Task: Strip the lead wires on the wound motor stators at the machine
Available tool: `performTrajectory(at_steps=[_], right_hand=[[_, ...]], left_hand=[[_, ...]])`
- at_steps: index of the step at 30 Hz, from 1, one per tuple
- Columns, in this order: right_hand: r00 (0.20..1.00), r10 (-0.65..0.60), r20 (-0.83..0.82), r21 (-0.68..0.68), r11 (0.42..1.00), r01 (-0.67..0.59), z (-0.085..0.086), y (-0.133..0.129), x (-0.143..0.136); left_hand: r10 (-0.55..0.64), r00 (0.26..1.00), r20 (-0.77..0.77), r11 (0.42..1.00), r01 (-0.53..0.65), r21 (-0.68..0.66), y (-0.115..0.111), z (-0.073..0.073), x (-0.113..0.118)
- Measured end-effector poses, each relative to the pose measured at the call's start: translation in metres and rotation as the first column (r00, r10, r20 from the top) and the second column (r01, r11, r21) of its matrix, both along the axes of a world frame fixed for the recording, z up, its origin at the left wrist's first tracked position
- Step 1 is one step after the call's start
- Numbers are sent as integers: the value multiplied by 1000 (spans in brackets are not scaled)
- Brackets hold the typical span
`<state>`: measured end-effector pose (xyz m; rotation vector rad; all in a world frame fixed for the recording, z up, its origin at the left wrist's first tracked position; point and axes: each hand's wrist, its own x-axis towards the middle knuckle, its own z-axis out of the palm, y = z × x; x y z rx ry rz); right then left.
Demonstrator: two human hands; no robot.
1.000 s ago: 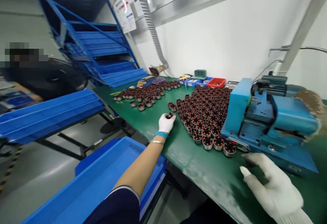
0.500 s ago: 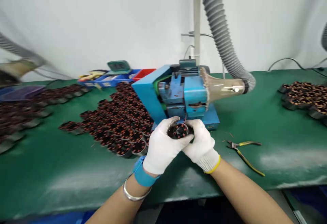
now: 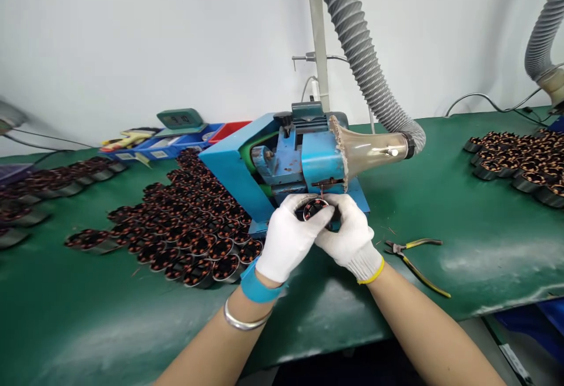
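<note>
My left hand [image 3: 288,240], in a white glove, is closed around a motor stator [image 3: 312,207], a round metal ring with a dark inside and copper windings. My right hand [image 3: 348,234], gloved too, grips the same stator from its right side, its fingers partly hiding it. A thin copper-coloured wire end [image 3: 322,190] rises from the stator to the slot in the front of a blue bench machine [image 3: 321,160]. Whether the wire is inside the slot I cannot tell. Both hands are right in front of the machine.
Many similar stators [image 3: 189,245] stand packed at the left, others [image 3: 520,160] at the far right. Cutting pliers [image 3: 416,262] lie open right of my hands. A clear funnel [image 3: 370,148] joins the machine to a grey hose [image 3: 361,39]. Blue bins [image 3: 167,146] stand behind.
Both hands have brought the stator up closer to the machine's slot, and its wire end now reaches there. The stator is tilted more towards the machine. The camera view has shifted slightly.
</note>
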<state>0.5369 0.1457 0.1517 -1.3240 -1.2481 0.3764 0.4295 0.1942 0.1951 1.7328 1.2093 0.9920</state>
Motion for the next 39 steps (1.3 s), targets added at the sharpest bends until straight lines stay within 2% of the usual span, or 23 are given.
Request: performTrajectory(at_steps=[3, 6, 9, 11, 13, 16, 19, 27, 31, 39], right_hand=[[987, 131, 88, -35, 991, -128, 4, -6, 1], [970, 211, 118, -106, 974, -199, 8, -10, 1], [974, 218, 68, -151, 967, -206, 10, -11, 0], [983, 186, 6, -182, 966, -182, 11, -10, -2], [987, 140, -86, -203, 967, -154, 9, -7, -4], [972, 78, -222, -211, 969, -126, 3, -2, -4], [959, 20, -283, -197, 977, -79, -1, 4, -2], [944, -59, -325, -208, 978, -10, 3, 15, 2], [927, -78, -367, -231, 973, -9, 9, 16, 1], [895, -5, -446, -138, 988, -63, 10, 17, 1]], left_hand=[[14, 998, 69, 1000, -15, 20, 3, 2, -6], [47, 981, 190, 998, -41, -40, 8, 2, -12], [199, 891, 408, 979, -200, -42, 16, 3, -19], [254, 826, 503, 960, -281, -24, 20, 3, -25], [208, 862, 462, 974, -226, -16, 18, 2, -30], [30, 958, 285, 993, 5, -121, 7, -5, -31], [-62, 963, 264, 972, 118, -204, -3, -14, -23], [-19, 946, 324, 987, 69, -146, 2, -14, -4], [-33, 927, 372, 983, 97, -154, 5, -15, -2], [1, 932, 363, 993, 40, -107, 4, -10, 2]])
